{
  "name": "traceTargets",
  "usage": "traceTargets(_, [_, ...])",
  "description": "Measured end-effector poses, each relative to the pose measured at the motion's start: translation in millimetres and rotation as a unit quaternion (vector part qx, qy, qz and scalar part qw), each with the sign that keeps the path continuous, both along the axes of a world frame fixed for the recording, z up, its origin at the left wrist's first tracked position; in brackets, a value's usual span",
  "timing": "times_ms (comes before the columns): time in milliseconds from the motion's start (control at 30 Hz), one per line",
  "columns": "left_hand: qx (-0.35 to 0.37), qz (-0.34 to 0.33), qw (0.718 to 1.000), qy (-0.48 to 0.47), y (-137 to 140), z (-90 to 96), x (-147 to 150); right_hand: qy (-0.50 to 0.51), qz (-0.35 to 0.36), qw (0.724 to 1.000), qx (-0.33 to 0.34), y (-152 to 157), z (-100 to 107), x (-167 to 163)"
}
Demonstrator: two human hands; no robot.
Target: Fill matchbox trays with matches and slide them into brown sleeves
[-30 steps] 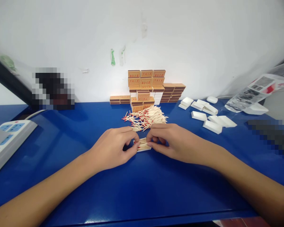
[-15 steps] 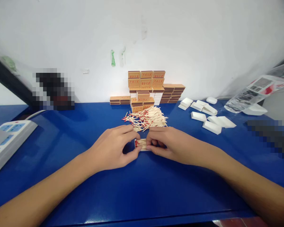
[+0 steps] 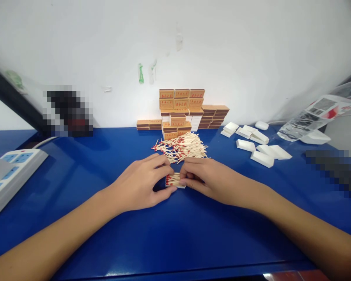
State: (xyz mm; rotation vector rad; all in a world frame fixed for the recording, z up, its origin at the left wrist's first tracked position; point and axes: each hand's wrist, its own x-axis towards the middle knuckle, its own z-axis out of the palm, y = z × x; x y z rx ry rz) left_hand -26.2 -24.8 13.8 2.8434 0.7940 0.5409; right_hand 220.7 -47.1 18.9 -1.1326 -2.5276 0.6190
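Observation:
A small white matchbox tray full of red-headed matches lies on the blue table before me. My left hand holds the tray at its left part, thumb on the near side and fingers on the far side. At the right end, my right hand has thumb and fingertips pinched at the matches in the tray; its curled fingers hide that end. Just beyond both hands spreads a heap of loose matches, most of it uncovered.
Behind the heap, closed matchboxes are stacked against the wall. Several white trays lie at the right, near a clear plastic wrapper and a white rounded case. A power strip is at the left.
My left thumb has slid a little right and down along the tray's near side. More of the matches and the tray's near edge show. My right hand stays at the right end.

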Motion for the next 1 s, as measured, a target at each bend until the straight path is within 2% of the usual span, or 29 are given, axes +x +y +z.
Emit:
traceTargets(300, [0.000,-0.014,1.000,0.002,2.1,-0.6,1.7,0.013,-0.021,0.999,0.044,0.5,-5.7,-2.9])
traceTargets(700, [0.018,-0.014,1.000,-0.005,1.5,-1.3,0.3,-0.020,0.000,1.000,-0.004,1.4,0.7,2.0])
traceTargets(833, [0.017,-0.012,1.000,-0.002,0.2,-0.5,0.5,-0.041,-0.009,0.999,0.011,-1.2,0.4,1.9])
traceTargets(1000, [0.016,-0.014,1.000,-0.001,0.7,-0.4,1.0,-0.014,-0.003,1.000,0.020,-0.1,-4.5,-3.5])
